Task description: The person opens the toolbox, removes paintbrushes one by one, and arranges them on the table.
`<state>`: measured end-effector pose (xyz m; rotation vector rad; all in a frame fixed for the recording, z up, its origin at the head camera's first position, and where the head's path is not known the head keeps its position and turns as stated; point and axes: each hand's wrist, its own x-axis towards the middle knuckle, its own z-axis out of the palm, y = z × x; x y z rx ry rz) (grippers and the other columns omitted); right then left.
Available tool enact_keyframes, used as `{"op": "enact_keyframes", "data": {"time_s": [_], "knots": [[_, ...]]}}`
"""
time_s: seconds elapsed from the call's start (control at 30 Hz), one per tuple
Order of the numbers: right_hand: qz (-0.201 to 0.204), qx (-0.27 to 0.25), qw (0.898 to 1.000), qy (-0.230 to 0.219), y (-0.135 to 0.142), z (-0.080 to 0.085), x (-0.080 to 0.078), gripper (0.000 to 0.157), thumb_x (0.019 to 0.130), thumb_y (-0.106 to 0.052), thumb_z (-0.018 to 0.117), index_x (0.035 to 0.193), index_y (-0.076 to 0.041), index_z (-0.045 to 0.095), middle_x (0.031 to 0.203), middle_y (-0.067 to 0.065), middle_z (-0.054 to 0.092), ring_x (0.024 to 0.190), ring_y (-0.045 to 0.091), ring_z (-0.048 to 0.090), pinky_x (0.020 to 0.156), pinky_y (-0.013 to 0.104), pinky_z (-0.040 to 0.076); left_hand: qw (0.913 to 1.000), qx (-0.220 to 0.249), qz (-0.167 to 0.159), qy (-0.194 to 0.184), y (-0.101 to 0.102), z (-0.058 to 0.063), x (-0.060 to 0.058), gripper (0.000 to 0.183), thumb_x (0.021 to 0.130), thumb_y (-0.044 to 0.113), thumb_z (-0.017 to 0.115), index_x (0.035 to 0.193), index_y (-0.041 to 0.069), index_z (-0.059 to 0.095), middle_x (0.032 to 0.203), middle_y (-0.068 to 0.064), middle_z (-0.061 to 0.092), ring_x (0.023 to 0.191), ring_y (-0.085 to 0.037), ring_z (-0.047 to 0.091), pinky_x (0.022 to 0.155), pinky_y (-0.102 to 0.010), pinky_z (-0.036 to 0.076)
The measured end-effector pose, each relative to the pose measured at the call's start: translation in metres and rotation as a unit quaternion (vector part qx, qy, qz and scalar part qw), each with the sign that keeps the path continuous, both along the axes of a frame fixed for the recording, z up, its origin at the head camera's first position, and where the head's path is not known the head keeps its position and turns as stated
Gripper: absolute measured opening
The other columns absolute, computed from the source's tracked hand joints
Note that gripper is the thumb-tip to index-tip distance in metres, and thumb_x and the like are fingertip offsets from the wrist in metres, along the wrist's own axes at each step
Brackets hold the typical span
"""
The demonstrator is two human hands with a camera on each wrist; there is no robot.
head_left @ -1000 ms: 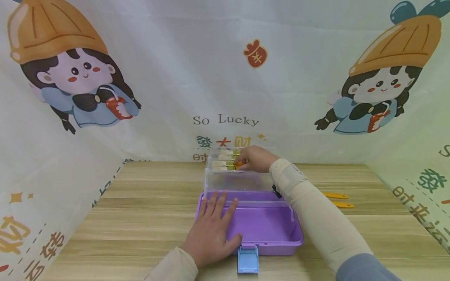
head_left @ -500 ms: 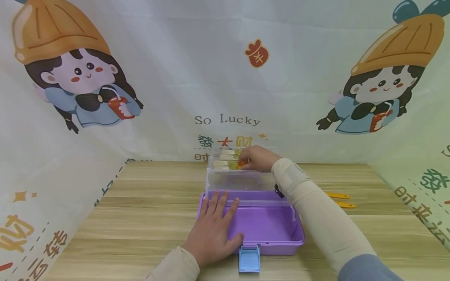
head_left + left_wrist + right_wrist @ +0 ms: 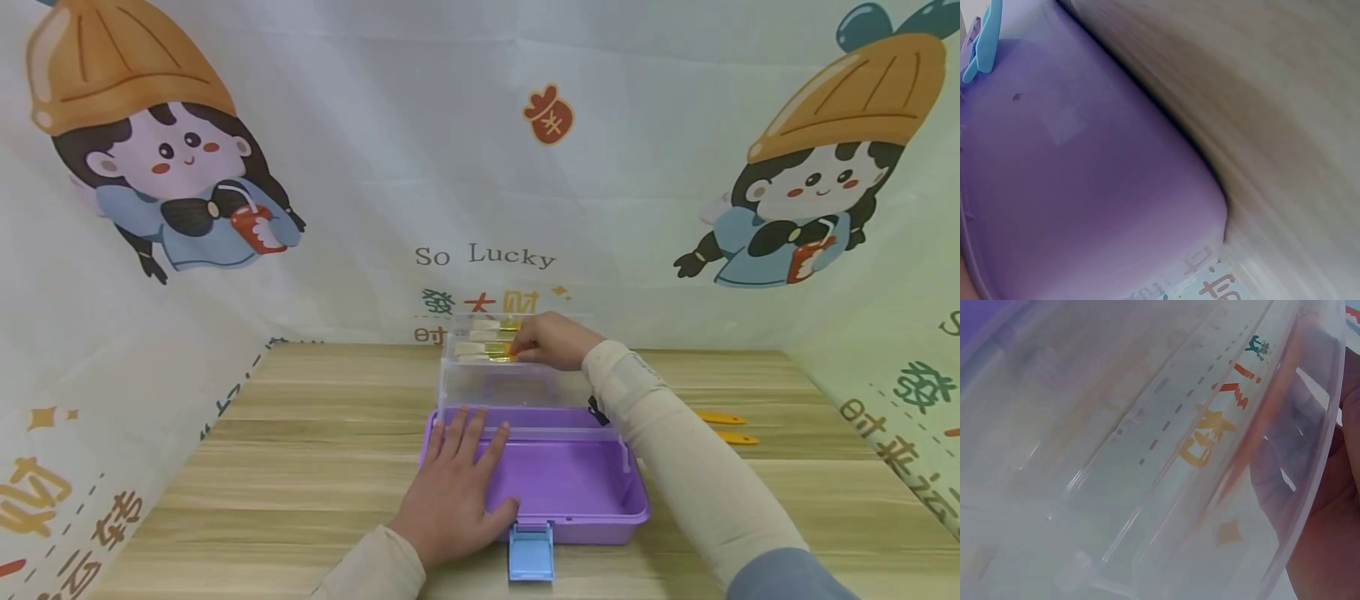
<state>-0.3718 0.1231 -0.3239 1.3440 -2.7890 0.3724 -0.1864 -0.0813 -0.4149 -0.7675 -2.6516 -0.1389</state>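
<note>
A purple plastic box (image 3: 562, 475) stands open on the table, with a blue latch (image 3: 532, 554) hanging down in front. My left hand (image 3: 457, 496) lies over its left side, fingers straight and spread. Raised behind the box is a clear tray (image 3: 444, 383) holding several paintbrushes (image 3: 483, 348), their pale bristles pointing left. With curled fingers my right hand (image 3: 557, 340) pinches a paintbrush near its metal collar. In the right wrist view, an orange brush handle (image 3: 1266, 412) shows through the clear plastic beside the hand. Other handles are hidden behind my fingers.
Two orange handle ends (image 3: 722, 417) lie on the wooden table (image 3: 322, 450) to the right, partly hidden behind my right forearm. A printed cloth backdrop (image 3: 360, 167) rises behind and at both sides.
My right hand has shifted slightly right at the tray, leaving more of the brushes' yellow collars showing. My left hand holds its place on the box.
</note>
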Motion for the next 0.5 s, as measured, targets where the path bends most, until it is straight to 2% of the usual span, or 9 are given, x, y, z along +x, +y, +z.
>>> {"op": "enact_keyframes", "data": {"time_s": [0.23, 0.5], "knots": [[-0.017, 0.043, 0.999, -0.012, -0.004, 0.007, -0.002, 0.008, 0.091, -0.016, 0.072, 0.091, -0.010, 0.077, 0.080, -0.004, 0.062, 0.072, 0.011, 0.056, 0.071, 0.028, 0.051, 1.0000, 0.000, 0.002, -0.002, -0.001, 0.001, 0.001, 0.081, 0.090, 0.062, 0.047, 0.154, 0.013, 0.038, 0.158, -0.021, 0.029, 0.147, -0.040, 0.020, 0.115, -0.061, 0.013], [-0.026, 0.079, 0.996, -0.037, -0.008, 0.013, -0.001, 0.008, 0.092, -0.016, 0.071, 0.086, -0.011, 0.074, 0.079, -0.003, 0.063, 0.073, 0.012, 0.057, 0.072, 0.028, 0.051, 0.9999, 0.000, 0.000, -0.012, -0.001, 0.002, 0.001, 0.081, 0.090, 0.060, 0.048, 0.154, 0.012, 0.037, 0.158, -0.022, 0.028, 0.147, -0.039, 0.019, 0.116, -0.060, 0.013]]}}
